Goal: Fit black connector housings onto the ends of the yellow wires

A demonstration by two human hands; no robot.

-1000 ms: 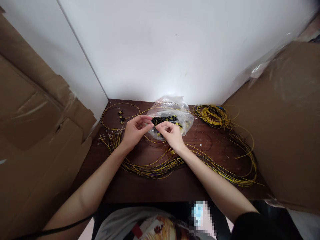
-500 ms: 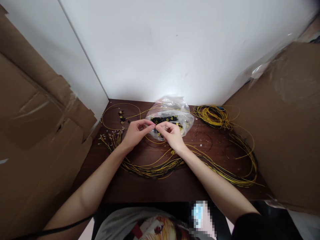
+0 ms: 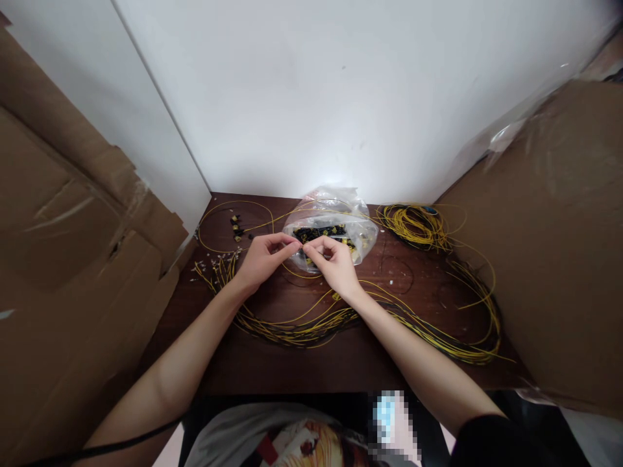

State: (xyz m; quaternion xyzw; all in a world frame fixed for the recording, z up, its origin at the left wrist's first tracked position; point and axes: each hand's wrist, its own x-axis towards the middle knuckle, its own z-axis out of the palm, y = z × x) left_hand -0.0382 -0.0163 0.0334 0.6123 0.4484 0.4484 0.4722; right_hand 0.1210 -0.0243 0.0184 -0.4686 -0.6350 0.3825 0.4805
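My left hand (image 3: 267, 259) and my right hand (image 3: 333, 263) meet at the fingertips in the middle of the view. Both are pinched closed, thumb against fingers, and what lies between the tips is too small to make out. Just behind them rests a clear plastic bag (image 3: 363, 224) holding many small black and yellow parts (image 3: 321, 231). Under both forearms a long bundle of yellow and black wires (image 3: 296, 334) curves over the brown table (image 3: 311, 370). Its left ends, near my left wrist, carry small pale tips.
A coil of yellow wire (image 3: 413, 224) lies at the back right. Several small black and yellow pieces (image 3: 236, 228) sit at the back left, inside a loop of wire. Cardboard (image 3: 73, 227) stands on the left, more cardboard (image 3: 549, 259) on the right, and a white wall (image 3: 311, 97) behind.
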